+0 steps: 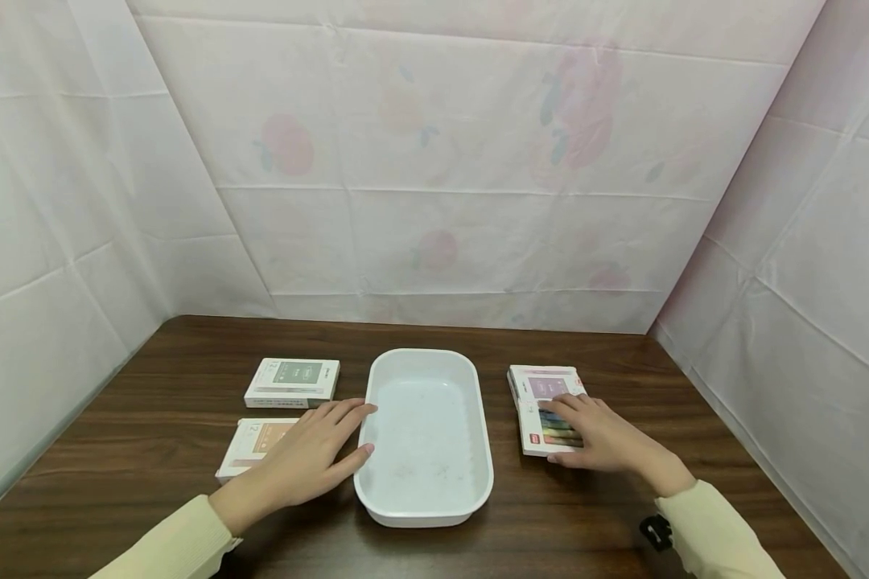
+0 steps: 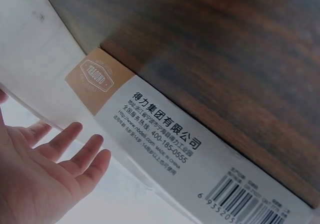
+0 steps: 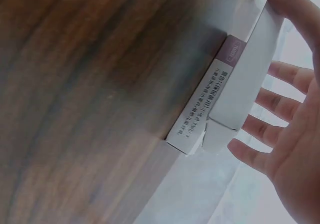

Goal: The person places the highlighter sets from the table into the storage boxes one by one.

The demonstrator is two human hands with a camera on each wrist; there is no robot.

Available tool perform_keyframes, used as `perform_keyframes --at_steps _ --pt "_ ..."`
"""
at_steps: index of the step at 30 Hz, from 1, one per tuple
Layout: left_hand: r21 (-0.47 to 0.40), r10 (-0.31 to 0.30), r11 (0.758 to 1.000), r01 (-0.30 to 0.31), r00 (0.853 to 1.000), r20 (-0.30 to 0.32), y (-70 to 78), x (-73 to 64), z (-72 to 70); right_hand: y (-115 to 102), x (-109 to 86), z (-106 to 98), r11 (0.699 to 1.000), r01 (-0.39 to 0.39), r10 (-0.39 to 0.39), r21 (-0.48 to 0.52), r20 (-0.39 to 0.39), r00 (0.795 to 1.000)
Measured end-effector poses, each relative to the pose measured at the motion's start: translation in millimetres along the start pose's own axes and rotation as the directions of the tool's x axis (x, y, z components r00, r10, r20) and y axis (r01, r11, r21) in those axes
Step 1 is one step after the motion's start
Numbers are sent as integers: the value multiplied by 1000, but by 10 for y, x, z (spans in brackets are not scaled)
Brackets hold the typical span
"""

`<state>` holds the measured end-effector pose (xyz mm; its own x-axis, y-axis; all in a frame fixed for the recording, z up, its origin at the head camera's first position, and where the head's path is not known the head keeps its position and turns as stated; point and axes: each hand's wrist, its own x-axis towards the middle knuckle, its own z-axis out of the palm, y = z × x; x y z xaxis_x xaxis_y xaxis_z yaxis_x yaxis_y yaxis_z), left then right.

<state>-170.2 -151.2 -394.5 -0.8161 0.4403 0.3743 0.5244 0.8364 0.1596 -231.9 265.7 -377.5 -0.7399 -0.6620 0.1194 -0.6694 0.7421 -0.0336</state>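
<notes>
My right hand (image 1: 597,430) grips a white crayon box (image 1: 563,436) with rows of coloured sticks pictured on it. In the right wrist view the thumb lies on one edge and the fingers reach behind it. That box overlaps a white box with a purple label (image 1: 548,386); how far it rests on it is hidden. My left hand (image 1: 311,450) has its fingers spread, the fingertips at the left rim of a white tray (image 1: 487,450). Beneath this hand lies a box with an orange label (image 1: 246,446), partly covered; its printed side shows in the left wrist view.
Behind the left hand a white box with a green label (image 1: 295,382) lies flat on the dark wooden table (image 1: 434,334). White patterned cloth (image 1: 478,161) hangs at the back and sides. A black object (image 1: 655,532) sits by the right sleeve.
</notes>
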Motion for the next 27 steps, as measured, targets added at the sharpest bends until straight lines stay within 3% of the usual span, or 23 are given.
perform_keyframes --at_steps 16,27 --pt "18 4 1000 -3 1000 -5 8 7 -7 -73 252 -156 998 58 -60 -30 -78 995" --pt "37 16 999 -14 999 -47 34 49 0 -142 461 -334 998 64 -65 -28 -62 996"
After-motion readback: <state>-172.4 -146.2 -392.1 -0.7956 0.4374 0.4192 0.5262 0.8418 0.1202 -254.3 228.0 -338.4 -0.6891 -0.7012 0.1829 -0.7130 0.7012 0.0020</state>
